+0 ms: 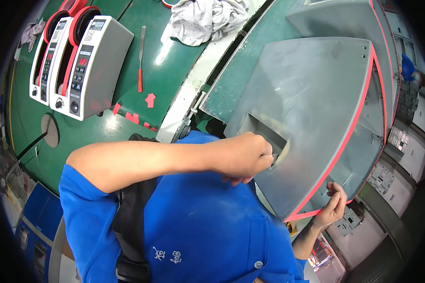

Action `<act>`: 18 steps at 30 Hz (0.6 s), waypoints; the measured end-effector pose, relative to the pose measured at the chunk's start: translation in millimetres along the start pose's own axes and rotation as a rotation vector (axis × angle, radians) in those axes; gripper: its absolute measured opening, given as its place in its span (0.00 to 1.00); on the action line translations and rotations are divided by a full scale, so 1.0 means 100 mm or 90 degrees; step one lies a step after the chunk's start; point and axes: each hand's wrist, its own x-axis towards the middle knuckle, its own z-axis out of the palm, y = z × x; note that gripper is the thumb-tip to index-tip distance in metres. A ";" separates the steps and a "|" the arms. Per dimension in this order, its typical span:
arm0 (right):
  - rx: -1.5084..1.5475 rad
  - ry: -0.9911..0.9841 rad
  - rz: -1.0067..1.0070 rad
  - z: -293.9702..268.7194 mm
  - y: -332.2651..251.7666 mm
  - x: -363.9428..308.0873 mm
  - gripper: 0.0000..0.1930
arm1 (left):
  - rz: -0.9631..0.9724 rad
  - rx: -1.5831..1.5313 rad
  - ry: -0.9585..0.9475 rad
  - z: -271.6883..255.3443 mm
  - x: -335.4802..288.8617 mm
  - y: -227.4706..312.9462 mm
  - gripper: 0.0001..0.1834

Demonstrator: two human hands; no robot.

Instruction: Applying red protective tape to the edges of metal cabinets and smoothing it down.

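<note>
A large grey curved housing (316, 89) with red tape (347, 137) along its edges lies tilted before me on the right. A rectangular recess (264, 132) is cut into its face. My left hand (248, 155) is closed at the near corner of this recess. A small dark bit shows at its fingertips, too little to name. My right hand (333, 205) is at the housing's near right, by the taped rim of its open side. Its fingers are curled and pressed together; what they hold, if anything, cannot be made out.
Two white tape dispensers (101, 61) with red rolls stand on the green table (174, 70) at left. Nearby lie a red-handled blade (140, 70), red tape scraps (150, 100) and a crumpled cloth (205, 21). Another grey housing (335, 19) stands behind. Someone in blue (407, 68) is far right.
</note>
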 end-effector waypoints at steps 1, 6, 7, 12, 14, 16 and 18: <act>0.000 0.002 0.000 0.00 0.00 0.00 0.13 | 0.006 0.011 0.000 0.00 0.00 0.00 0.18; 0.001 -0.007 0.005 -0.02 0.05 -0.01 0.13 | -0.006 0.030 -0.023 0.03 0.03 -0.08 0.18; 0.002 -0.008 0.001 -0.02 0.04 0.01 0.13 | -0.011 0.018 -0.021 0.02 0.04 -0.09 0.18; -0.003 -0.007 -0.008 0.00 0.01 0.01 0.14 | -0.032 -0.005 -0.009 -0.06 0.01 0.01 0.18; -0.001 -0.008 -0.014 -0.01 0.03 0.01 0.14 | -0.028 0.021 -0.023 -0.05 0.03 0.00 0.18; 0.000 -0.006 -0.019 -0.01 0.03 0.01 0.14 | -0.028 0.034 -0.028 -0.03 0.05 -0.01 0.18; -0.001 -0.007 -0.020 -0.01 0.03 0.00 0.14 | -0.025 0.039 -0.033 -0.01 0.06 -0.02 0.17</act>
